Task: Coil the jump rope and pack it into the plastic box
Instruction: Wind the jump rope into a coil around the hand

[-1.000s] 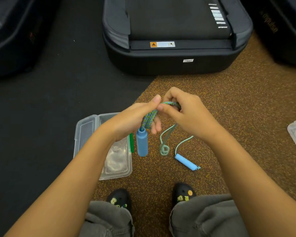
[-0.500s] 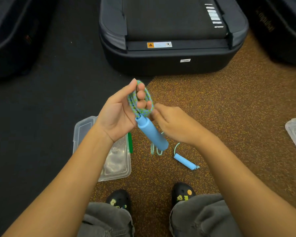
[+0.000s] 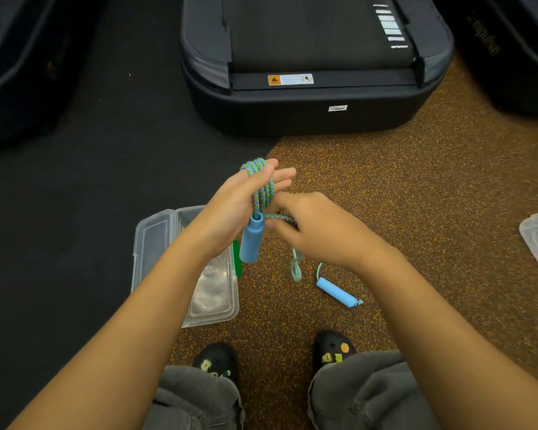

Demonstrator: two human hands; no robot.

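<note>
- jump rope: blue-green cord, several turns looped around the straight fingers of the left hand (grip open); one blue handle hangs below the palm.
- right hand: grip closed, pinching a strand just beside that handle.
- second handle: lies on the speckled floor, loose cord nearby.
- plastic box: clear, open, on the floor under the left forearm.

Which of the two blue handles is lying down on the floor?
The short blue cylindrical handle on the brown speckled floor, just ahead of the right black shoe. The other blue handle hangs upright from the braided rope looped round the left hand.
</note>
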